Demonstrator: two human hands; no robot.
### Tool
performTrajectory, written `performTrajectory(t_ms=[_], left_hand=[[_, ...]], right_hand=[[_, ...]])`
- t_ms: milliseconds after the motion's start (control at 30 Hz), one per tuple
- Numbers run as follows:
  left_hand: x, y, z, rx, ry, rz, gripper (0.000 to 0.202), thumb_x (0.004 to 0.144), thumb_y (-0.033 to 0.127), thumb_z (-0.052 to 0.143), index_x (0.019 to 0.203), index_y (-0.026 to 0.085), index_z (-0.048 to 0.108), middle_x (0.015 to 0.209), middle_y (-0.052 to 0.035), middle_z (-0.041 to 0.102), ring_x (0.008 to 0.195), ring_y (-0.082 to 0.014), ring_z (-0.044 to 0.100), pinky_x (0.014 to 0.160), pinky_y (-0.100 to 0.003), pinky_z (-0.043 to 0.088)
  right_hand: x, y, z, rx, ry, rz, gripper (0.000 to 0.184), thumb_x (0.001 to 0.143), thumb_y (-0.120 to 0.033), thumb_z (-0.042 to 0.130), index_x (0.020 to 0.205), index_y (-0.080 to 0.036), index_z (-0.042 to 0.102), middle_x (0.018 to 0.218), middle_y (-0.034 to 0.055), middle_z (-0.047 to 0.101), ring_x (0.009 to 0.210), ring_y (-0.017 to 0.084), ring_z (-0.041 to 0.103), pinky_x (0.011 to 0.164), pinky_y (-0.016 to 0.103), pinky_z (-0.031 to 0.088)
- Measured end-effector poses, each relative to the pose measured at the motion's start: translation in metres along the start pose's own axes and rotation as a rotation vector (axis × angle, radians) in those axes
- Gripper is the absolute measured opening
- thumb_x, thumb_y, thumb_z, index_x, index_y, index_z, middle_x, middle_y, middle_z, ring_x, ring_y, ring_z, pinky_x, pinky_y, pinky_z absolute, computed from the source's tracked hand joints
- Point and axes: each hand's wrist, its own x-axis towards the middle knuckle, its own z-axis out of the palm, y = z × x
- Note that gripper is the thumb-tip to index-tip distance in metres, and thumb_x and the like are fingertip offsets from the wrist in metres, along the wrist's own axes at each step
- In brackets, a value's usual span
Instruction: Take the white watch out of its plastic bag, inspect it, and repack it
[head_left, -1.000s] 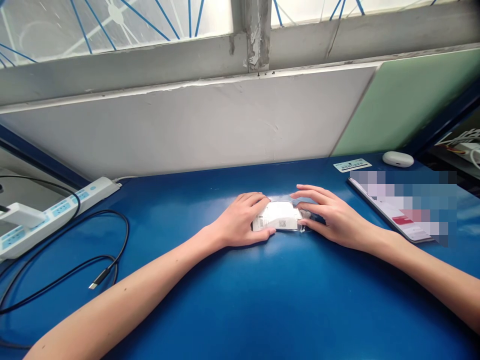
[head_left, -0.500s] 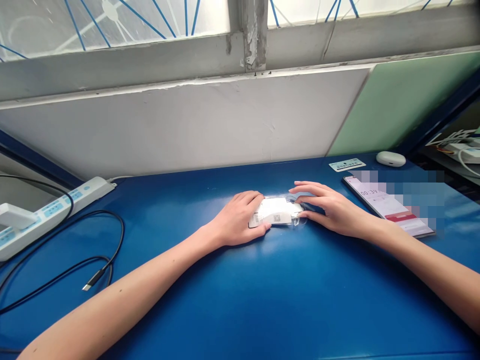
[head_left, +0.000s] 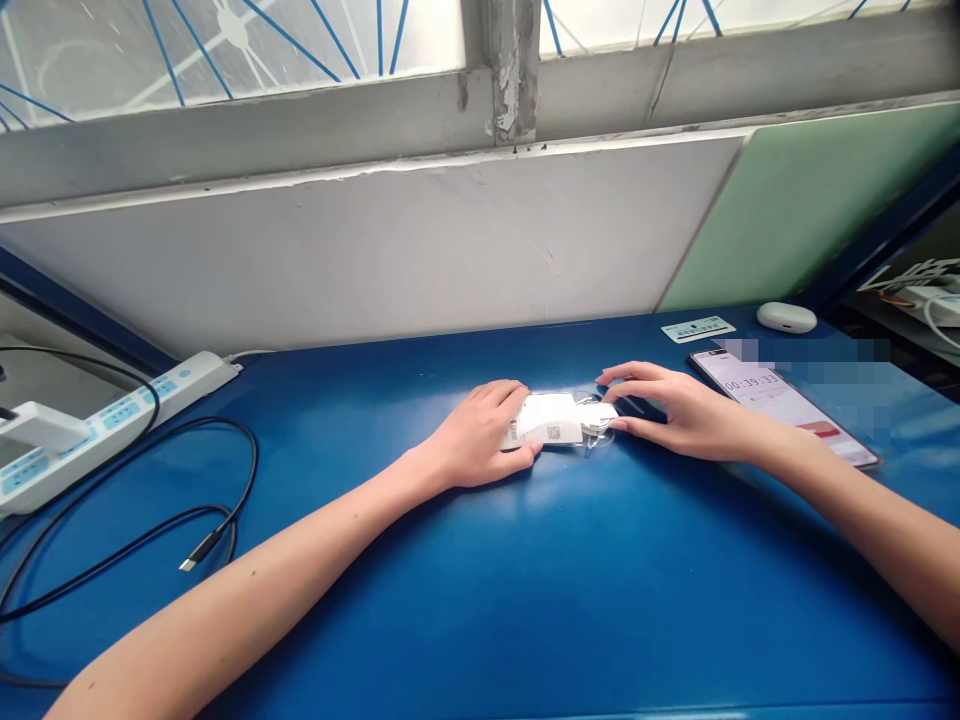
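Note:
My left hand [head_left: 484,435] is closed over the left end of a flat clear plastic packet [head_left: 589,445] on the blue table, thumb along its near edge and fingers over the far side. In the packet is a white card [head_left: 551,412] with a QR code and printed label. From its right end sticks out a small white piece [head_left: 598,415], whose exact kind I cannot make out. My right hand [head_left: 667,410] pinches the outer end of this piece, the thumb at its right tip and the other fingers curved above.
A phone [head_left: 780,400] showing a timer lies right of my right hand. Behind it are a card [head_left: 697,329] and a white earbud case [head_left: 786,318]. At left lie a power strip [head_left: 191,378] and a looped black cable [head_left: 251,460]. A wall panel [head_left: 375,260] borders the table.
My right hand has shifted slightly right, and the white piece now sticks out further from the card. My left hand stays on the packet. The view has moved a little.

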Motion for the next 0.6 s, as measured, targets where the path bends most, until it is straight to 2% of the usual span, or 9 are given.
performTrajectory(t_ms=[200, 400, 600], left_hand=[[0.000, 0.001, 0.001, 0.018, 0.005, 0.014, 0.050, 0.087, 0.043, 0.059, 0.128, 0.013, 0.053, 0.135, -0.0210, 0.058, 0.126, -0.0362, 0.055, 0.105, -0.051, 0.046], [-0.001, 0.001, 0.001, 0.039, -0.003, 0.036, 0.052, 0.089, 0.044, 0.057, 0.128, 0.011, 0.053, 0.135, -0.0217, 0.058, 0.126, -0.0365, 0.054, 0.106, -0.051, 0.045], [-0.001, -0.001, 0.003, 0.039, 0.007, 0.049, 0.053, 0.088, 0.044, 0.057, 0.128, 0.009, 0.053, 0.135, -0.0226, 0.058, 0.126, -0.0367, 0.054, 0.106, -0.050, 0.044]], right_hand=[[0.001, -0.012, 0.008, 0.042, 0.026, 0.007, 0.036, 0.092, -0.043, 0.062, 0.123, -0.025, 0.066, 0.139, 0.0135, 0.060, 0.124, 0.031, 0.062, 0.101, 0.046, 0.054], [0.001, -0.015, 0.020, 0.047, 0.029, -0.001, 0.042, 0.092, -0.044, 0.062, 0.129, -0.025, 0.065, 0.143, 0.0148, 0.057, 0.129, 0.032, 0.058, 0.104, 0.048, 0.052], [0.000, -0.010, 0.025, 0.061, 0.027, -0.018, 0.041, 0.091, -0.045, 0.064, 0.128, -0.026, 0.067, 0.145, 0.0135, 0.057, 0.132, 0.033, 0.055, 0.105, 0.050, 0.051]])
